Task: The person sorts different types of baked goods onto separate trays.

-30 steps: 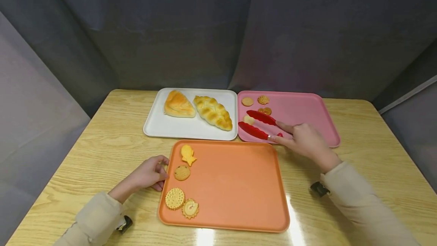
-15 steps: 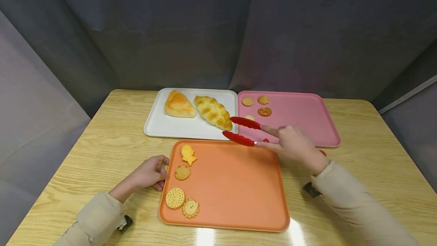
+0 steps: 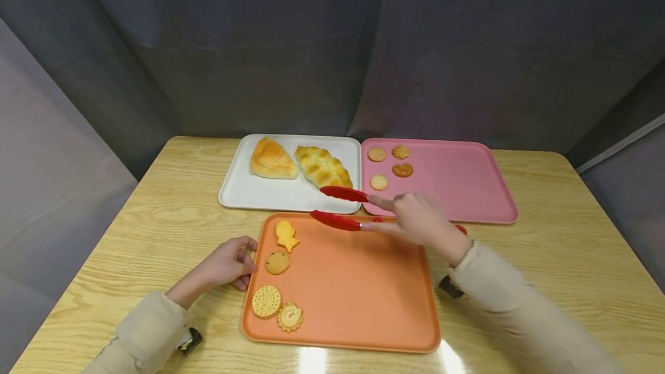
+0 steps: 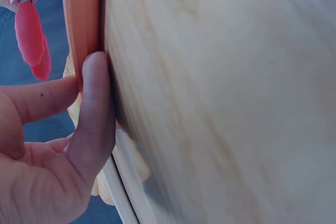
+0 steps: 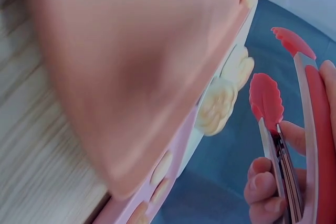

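Note:
My right hand (image 3: 423, 221) grips a pair of red-tipped tongs (image 3: 336, 221) above the back edge of the orange tray (image 3: 358, 293). The tongs' tips are spread apart, with nothing between them in the right wrist view. In the head view the far tip overlaps the lower end of a braided loaf (image 3: 322, 166). At the orange tray's left edge, my left hand (image 3: 225, 264) holds the rim between thumb and finger. Down that tray's left side lie a fish-shaped cracker (image 3: 286, 234), a chip cookie (image 3: 277, 262), a round dotted biscuit (image 3: 267, 302) and a scalloped tart (image 3: 290, 317).
Behind, a white tray (image 3: 239, 195) carries the braided loaf and a wedge-shaped bread (image 3: 272, 159). Beside it a pink tray (image 3: 457, 172) has several small cookies, among them a pretzel (image 3: 402, 170) and a swirl cookie (image 3: 400, 152). Dark curtains (image 3: 260, 62) hang behind the wooden table (image 3: 156, 206).
My right hand has carried the tongs left from over the pink tray to the gap between the white and orange trays, tips still spread. The left hand has stayed on the orange rim.

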Motion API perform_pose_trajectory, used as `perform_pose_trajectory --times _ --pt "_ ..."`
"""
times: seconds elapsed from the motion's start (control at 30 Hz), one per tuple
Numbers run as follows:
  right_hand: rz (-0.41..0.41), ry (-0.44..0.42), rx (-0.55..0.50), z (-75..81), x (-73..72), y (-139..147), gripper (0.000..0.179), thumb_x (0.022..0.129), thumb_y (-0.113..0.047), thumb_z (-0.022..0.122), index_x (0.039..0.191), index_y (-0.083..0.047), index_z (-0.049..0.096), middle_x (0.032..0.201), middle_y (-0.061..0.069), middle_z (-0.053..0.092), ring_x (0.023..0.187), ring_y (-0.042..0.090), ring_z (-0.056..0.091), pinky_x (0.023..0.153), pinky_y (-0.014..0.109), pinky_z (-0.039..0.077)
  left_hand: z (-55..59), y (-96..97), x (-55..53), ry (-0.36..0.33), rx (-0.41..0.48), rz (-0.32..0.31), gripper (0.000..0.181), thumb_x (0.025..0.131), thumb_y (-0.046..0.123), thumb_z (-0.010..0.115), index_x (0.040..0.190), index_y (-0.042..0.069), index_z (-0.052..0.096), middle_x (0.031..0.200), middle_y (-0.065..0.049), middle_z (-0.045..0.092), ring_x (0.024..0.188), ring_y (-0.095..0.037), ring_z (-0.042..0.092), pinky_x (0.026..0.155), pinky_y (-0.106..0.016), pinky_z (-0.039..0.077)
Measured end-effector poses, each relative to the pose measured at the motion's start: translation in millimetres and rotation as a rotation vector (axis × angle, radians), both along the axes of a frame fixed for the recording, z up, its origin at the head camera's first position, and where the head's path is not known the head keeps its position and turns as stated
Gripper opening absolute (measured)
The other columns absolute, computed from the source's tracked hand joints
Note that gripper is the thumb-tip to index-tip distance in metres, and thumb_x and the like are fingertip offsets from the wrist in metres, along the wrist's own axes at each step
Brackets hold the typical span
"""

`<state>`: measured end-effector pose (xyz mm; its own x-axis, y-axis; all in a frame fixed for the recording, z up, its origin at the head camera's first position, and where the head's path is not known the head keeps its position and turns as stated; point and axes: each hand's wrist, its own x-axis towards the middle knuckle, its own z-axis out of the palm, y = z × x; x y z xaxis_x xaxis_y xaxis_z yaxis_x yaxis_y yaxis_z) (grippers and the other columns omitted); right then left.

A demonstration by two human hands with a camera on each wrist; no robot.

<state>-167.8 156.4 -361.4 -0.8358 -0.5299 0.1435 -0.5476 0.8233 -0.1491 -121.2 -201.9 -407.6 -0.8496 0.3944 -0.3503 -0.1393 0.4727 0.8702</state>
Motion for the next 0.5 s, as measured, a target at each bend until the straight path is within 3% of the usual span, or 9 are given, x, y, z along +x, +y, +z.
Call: perform_pose_trajectory --times 0.27,0.5 --pt "0.066 0.051 -0.018 -5.6 -0.4 -19 0.063 0.072 -0.064 0.06 0.118 -0.021 0.063 0.045 -0.004 0.032 0.039 0.011 0.028 0.037 0.023 0.023 -3.1 -0.5 -0.4 0.0 -0.006 0.01 0.031 0.085 -0.007 0.051 0.114 -0.012 0.04 0.067 -0.01 0.055 0.051 -0.017 0.054 0.047 -0.035 0.052" --pt "0.095 0.044 0.021 -9.1 -0.7 -32 0.063 0.071 -0.064 0.061 0.118 -0.022 0.062 0.046 -0.005 0.032 0.041 0.01 0.023 0.037 0.023 0.019 -1.2 0.7 0.4 0.002 -0.014 0.015 0.032 0.085 -0.007 0.052 0.115 -0.012 0.04 0.068 -0.011 0.055 0.051 -0.017 0.054 0.047 -0.036 0.052"
